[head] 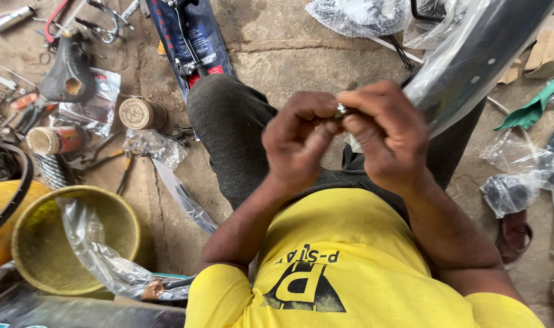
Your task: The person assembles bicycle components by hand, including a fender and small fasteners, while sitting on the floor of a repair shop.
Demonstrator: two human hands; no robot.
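A person in a yellow shirt point(350, 255) and grey trousers point(228, 127) sits on a concrete floor point(289, 42), with a plastic-wrapped black wheel rim point(471, 67) leaning across the lap at the right. At the near left stands a yellow bowl point(28, 243) with a clear plastic bag point(95, 255) draped in it; tins and scattered tools point(22, 115) lie far left. Both hands meet above the lap: the left hand point(298, 143) and right hand point(386, 136) pinch a small metal part point(341, 111) together between their fingertips. Held so lightly over cluttered ground, the part could likely slip and vanish among the bags. Both wrists bend inward, forearms angled up from the body.
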